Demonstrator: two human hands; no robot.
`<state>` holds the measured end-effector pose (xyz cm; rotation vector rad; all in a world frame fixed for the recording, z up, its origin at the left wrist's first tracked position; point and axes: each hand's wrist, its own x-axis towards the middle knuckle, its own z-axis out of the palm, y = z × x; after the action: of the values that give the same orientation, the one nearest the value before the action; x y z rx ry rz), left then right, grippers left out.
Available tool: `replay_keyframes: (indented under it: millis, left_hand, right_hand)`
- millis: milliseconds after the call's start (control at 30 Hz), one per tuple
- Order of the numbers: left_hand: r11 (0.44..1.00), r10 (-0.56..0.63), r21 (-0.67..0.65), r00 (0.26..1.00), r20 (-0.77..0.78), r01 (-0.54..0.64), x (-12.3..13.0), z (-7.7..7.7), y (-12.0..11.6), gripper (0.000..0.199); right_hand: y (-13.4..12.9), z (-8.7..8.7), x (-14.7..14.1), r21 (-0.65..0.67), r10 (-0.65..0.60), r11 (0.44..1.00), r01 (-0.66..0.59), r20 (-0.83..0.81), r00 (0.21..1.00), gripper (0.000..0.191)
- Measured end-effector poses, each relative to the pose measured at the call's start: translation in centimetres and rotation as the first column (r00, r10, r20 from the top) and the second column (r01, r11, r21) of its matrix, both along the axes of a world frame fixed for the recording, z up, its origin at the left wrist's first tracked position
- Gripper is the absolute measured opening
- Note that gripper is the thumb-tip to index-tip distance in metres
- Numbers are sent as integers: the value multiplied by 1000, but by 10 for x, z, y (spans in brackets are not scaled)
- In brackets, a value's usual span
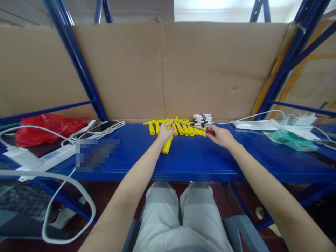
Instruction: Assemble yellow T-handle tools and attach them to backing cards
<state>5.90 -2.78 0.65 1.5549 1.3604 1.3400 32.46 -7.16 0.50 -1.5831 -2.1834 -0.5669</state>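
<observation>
Pale trousers (161,213) fill my remote view nearest; above the blue tabletop (199,157), the left grip (166,131) clasps a yellow T-shaped piece (167,145), tube slanting cameraward, while the right grip (221,135) holds a red-handled tool (210,132), shaft pointing left toward the piece's top.

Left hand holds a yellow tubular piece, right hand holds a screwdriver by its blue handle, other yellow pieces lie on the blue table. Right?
Not blue: the head view shows a red handle. Otherwise, left hand holds a yellow tubular piece, right hand holds the screwdriver, and other yellow pieces lie on the blue table.
</observation>
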Motion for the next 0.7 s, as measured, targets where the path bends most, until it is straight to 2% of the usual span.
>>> replay_keyframes:
  millis: [133, 433, 700]
  left_hand:
    - [1000, -14, 3, 1000, -3, 14, 1, 1, -1, 54]
    - [999, -27, 20, 1000, 4, 27, 3, 5, -7, 53]
    - [999, -19, 35, 1000, -9, 19, 1, 2, -2, 54]
  right_hand:
    - [3, 0, 4, 31, -34, 999, 33, 24, 999, 18]
    - [2, 0, 7, 97, 15, 995, -19, 44, 999, 26]
    - [4, -4, 5, 82, 60, 995, -60, 14, 998, 28]
